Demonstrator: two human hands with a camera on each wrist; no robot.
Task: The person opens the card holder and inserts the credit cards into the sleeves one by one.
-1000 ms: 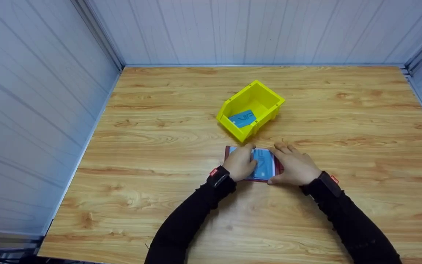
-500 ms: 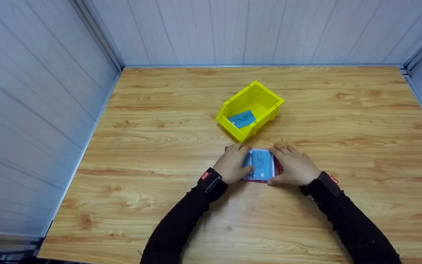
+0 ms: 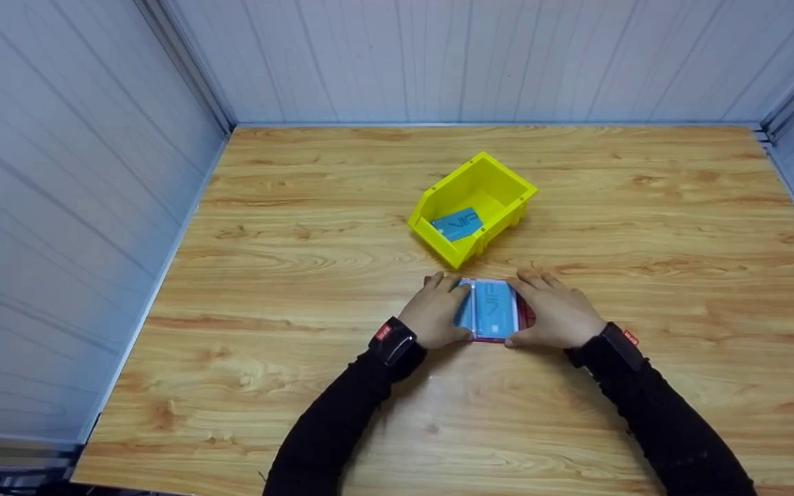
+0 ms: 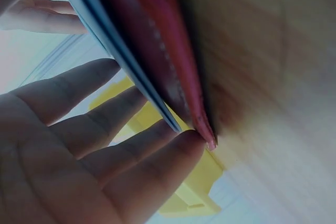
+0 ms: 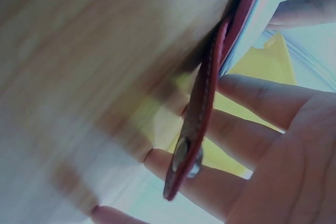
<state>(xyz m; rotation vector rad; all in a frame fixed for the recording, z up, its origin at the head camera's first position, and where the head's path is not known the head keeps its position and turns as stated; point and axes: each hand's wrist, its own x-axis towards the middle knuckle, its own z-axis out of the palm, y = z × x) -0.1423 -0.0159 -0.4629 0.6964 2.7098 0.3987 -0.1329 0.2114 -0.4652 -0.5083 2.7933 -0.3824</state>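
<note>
A red card holder point(image 3: 526, 313) lies spread on the wooden table, its clear sleeves showing a blue card point(image 3: 493, 303) with VIP lettering. My left hand point(image 3: 435, 313) covers the left part, thumb near the front edge. In the left wrist view its straight fingers point(image 4: 100, 114) touch the edges of the sleeves and cover. Across the right end spans my right hand point(image 3: 554, 313), thumb at the near edge and forefinger at the far edge. The right wrist view shows its fingers spread beside a stitched strap point(image 5: 205, 98) with a metal snap; some fingertips reach the tabletop.
Just behind the card holder stands a yellow bin point(image 3: 507, 213), set at an angle. Another blue VIP card point(image 3: 457, 223) lies inside it. Pale panel walls point(image 3: 397, 62) border the table point(image 3: 287, 289) at the back and sides.
My left hand has slid left across the card holder and its thumb has moved down to the near edge, uncovering more of the sleeves. My right hand has stayed in place.
</note>
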